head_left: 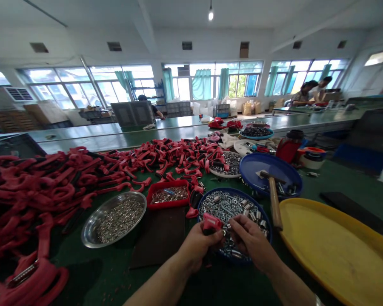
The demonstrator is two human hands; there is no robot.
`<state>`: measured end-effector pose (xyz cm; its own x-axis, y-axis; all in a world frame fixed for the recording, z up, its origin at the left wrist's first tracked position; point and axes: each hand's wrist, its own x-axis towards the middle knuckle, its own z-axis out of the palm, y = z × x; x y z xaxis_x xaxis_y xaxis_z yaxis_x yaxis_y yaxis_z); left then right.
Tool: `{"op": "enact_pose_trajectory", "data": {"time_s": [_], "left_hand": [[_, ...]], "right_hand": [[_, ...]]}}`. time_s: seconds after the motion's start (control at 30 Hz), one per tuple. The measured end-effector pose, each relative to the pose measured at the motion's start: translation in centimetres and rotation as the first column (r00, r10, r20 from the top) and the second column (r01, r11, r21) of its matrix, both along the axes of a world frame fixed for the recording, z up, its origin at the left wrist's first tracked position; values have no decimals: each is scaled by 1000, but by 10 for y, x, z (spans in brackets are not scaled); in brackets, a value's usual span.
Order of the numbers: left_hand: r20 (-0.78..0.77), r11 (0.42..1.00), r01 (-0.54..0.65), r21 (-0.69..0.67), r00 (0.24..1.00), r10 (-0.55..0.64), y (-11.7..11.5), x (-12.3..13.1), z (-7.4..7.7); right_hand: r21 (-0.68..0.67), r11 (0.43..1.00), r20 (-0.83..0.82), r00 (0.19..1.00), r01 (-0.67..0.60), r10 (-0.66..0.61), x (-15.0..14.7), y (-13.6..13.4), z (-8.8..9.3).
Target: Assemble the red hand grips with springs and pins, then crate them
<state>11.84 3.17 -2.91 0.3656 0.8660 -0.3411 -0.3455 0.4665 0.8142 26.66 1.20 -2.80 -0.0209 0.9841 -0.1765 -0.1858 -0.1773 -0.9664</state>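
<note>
My left hand (198, 242) grips a red plastic piece (212, 221) over the blue tray (270, 228). My right hand (250, 239) pinches beside it, on what I can't tell. This looks like fitting work, so I should line up carefully.

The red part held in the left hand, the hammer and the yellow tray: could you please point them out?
Red part (212, 220): head view, on its red surface.
Hammer (274, 202): head view, on its wooden handle.
Yellow tray (338, 246): head view, on its bare inside.
</note>
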Motion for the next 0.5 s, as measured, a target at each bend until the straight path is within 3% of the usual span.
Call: {"op": "enact_pose_trajectory", "data": {"time_s": [0.13, 0.3, 0.5], "left_hand": [[17, 1000, 10, 12, 1000, -11, 0, -7, -2], [52, 998, 43, 53, 998, -46, -2, -16, -4], [73, 999, 43, -8, 996, -42, -7, -21, -7]], "right_hand": [[10, 1000, -88, 996, -10, 11, -5, -1, -1], [-31, 996, -48, 996, -80, 79, -10, -2, 0], [-134, 975, -43, 984, -179, 175, -6, 1, -7]]}}
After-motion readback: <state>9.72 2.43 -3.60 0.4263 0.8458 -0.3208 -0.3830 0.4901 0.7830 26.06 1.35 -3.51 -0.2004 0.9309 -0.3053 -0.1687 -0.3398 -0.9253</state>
